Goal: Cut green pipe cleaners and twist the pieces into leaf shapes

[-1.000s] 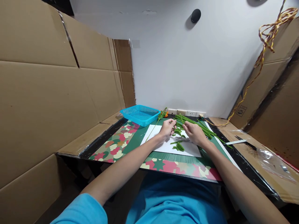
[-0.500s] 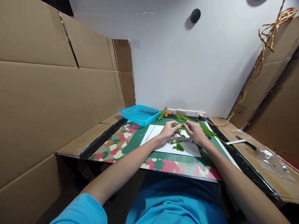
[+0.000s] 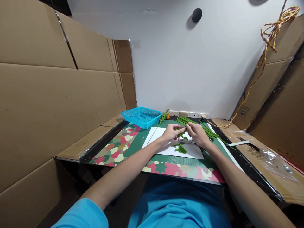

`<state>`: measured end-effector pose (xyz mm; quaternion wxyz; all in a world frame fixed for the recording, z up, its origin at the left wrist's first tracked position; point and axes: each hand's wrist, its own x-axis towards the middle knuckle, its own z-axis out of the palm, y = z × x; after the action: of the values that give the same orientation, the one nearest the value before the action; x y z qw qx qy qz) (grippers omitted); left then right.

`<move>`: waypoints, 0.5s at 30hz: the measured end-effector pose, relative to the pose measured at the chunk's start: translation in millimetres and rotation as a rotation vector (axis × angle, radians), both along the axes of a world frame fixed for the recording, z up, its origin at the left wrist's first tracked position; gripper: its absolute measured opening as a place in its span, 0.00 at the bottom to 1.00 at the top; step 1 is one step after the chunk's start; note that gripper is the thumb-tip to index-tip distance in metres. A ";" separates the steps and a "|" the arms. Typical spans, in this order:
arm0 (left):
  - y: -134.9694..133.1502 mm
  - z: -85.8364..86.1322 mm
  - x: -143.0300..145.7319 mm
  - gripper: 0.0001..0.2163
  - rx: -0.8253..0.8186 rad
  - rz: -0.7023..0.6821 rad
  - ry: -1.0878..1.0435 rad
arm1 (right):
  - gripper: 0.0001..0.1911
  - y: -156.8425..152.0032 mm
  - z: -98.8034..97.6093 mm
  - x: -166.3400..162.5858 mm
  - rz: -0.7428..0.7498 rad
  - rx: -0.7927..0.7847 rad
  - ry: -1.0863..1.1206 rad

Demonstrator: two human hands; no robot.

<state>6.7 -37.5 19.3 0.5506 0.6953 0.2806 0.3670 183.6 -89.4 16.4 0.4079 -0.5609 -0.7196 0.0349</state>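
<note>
My left hand [image 3: 171,132] and my right hand [image 3: 196,133] meet over a white sheet of paper [image 3: 166,151], fingertips pinched close together. Between them is a short green piece that looks like fuzzy pipe cleaner, mostly covered by the fingers. Just below the hands, silver scissors [image 3: 188,141] lie on the paper, partly hidden by my right hand. Nearer to me rests a small group of short, bent green pipe cleaner pieces [image 3: 181,149]. Behind my right hand spreads a bundle of long green pipe cleaners [image 3: 211,131].
A blue plastic basket [image 3: 142,124] stands at the back left. Beside it lies an orange flower [image 3: 168,116] on a green stem. Power sockets [image 3: 184,114] line the wall. On the right are a white strip [image 3: 238,143], a black-handled tool [image 3: 253,146] and a clear plastic bag [image 3: 276,166].
My fingers have shifted slightly around the green piece, and my left fingers now lie straighter. The view has moved a little; the things on the table stay put.
</note>
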 end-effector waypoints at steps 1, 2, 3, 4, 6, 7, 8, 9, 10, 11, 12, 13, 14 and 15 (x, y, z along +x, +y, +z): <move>0.7 -0.5 0.4 0.23 0.002 0.010 -0.003 | 0.21 -0.2 -0.2 0.1 -0.023 0.004 -0.017; 1.4 -1.0 0.8 0.24 0.004 0.020 -0.008 | 0.20 -0.3 -0.4 0.2 -0.049 0.010 -0.039; 2.0 -1.5 1.0 0.24 0.005 0.031 -0.016 | 0.20 -0.4 -0.6 0.2 -0.074 0.015 -0.063; 2.5 -1.9 1.2 0.23 0.006 0.041 -0.024 | 0.19 -0.5 -0.8 0.2 -0.095 0.018 -0.082; 3.0 -2.5 1.4 0.23 0.004 0.059 -0.031 | 0.19 -0.5 -1.0 0.0 -0.109 0.024 -0.089; 3.2 -2.7 1.4 0.23 0.003 0.063 -0.030 | 0.19 -0.3 -0.9 -0.1 -0.102 0.027 -0.076; 3.5 -2.9 1.4 0.23 0.006 0.064 -0.029 | 0.20 -0.1 -0.8 -0.3 -0.090 0.031 -0.056; 3.9 -3.3 1.2 0.23 0.014 0.062 -0.030 | 0.20 0.1 -0.6 -0.5 -0.072 0.033 -0.034; 4.6 -3.8 1.1 0.23 0.027 0.057 -0.033 | 0.20 0.4 -0.4 -0.7 -0.045 0.030 -0.013; 5.5 -4.5 0.8 0.23 0.047 0.051 -0.037 | 0.21 0.6 -0.1 -1.0 -0.012 0.020 0.007; 6.6 -5.4 0.6 0.23 0.072 0.045 -0.041 | 0.21 0.7 0.3 -1.3 0.026 0.004 0.025; 8.0 -6.6 0.2 0.23 0.101 0.043 -0.043 | 0.21 0.8 0.6 -1.7 0.062 -0.013 0.041; 9.5 -7.8 -0.1 0.23 0.133 0.043 -0.041 | 0.21 0.8 0.9 -2.1 0.092 -0.029 0.056; 10.9 -9.1 -0.4 0.23 0.166 0.045 -0.037 | 0.21 0.7 1.2 -2.5 0.115 -0.043 0.071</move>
<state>6.3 -26.6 10.2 0.4877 0.7252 0.2544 0.4142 181.1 -88.7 17.7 0.4182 -0.5258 -0.7348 0.0936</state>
